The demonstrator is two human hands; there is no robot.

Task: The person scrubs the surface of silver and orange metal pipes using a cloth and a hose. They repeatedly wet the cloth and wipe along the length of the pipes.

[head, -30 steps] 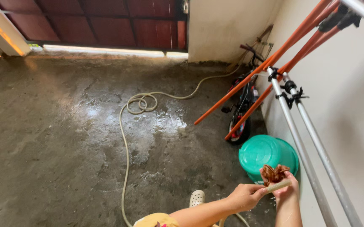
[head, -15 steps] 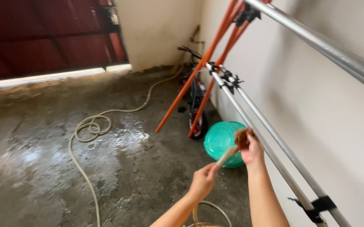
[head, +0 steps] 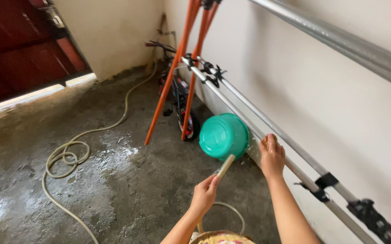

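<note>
Hose end [head: 225,166] was pinched in left hand [head: 204,195] fingers, pointed up toward the lower silver rail [head: 249,126]. Right hand [head: 272,156] was pressed on that rail, fingers curled over something brownish, grip unclear. Green basin [head: 222,135] sat just behind.

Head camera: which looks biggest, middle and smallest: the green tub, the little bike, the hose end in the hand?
1. Little bike, though farther off and partly hidden by orange poles.
2. Green tub.
3. Hose end, in the left hand.

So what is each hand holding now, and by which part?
The left hand holds the beige hose just behind its open end. The right hand presses something small and brownish, mostly hidden, against the lower metal bar; what it is cannot be told.
</note>
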